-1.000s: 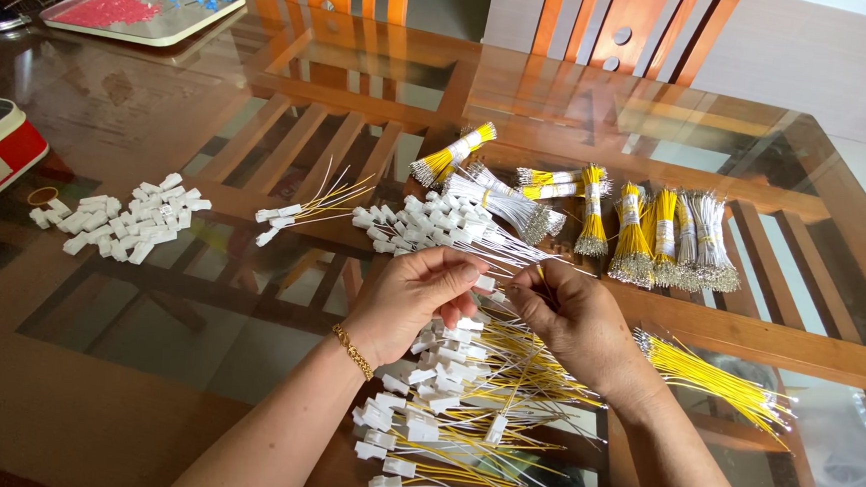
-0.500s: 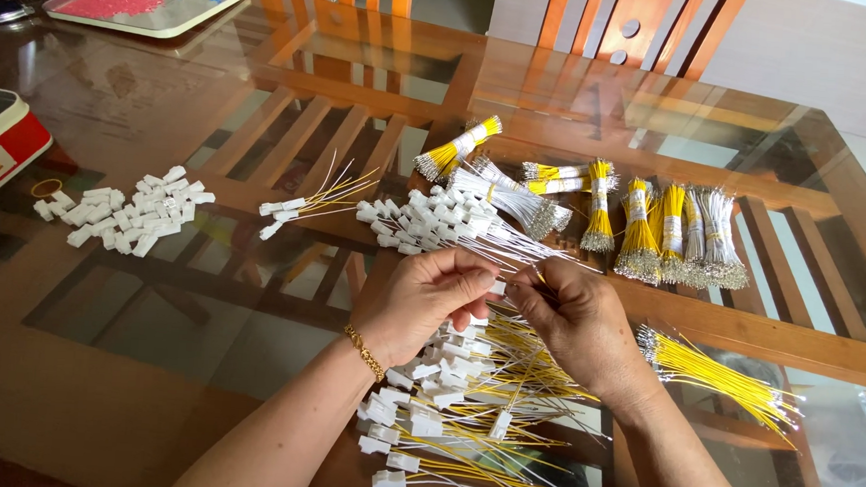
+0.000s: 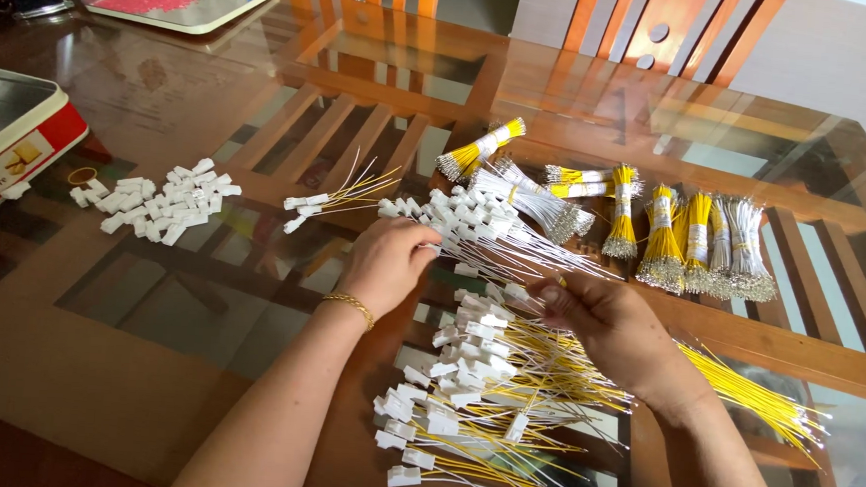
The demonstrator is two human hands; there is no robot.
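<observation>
White connectors [image 3: 466,351] on yellow wires, heaped; left hand [image 3: 387,263] and right hand [image 3: 613,330] pinching one wire's ends.

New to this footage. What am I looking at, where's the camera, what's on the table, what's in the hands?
There is no machine here: a person works with two bare hands, filmed by one camera worn on the head and looking down.

The surface is a glass-topped wooden table. On it lie a pile of loose white plastic connectors, a heap of yellow and white wires already fitted with connectors, taped wire bundles, loose yellow wires and a biscuit tin.

The left hand, with a gold bracelet, and the right hand pinch thin white wires between them; the exact grip is hidden.
</observation>
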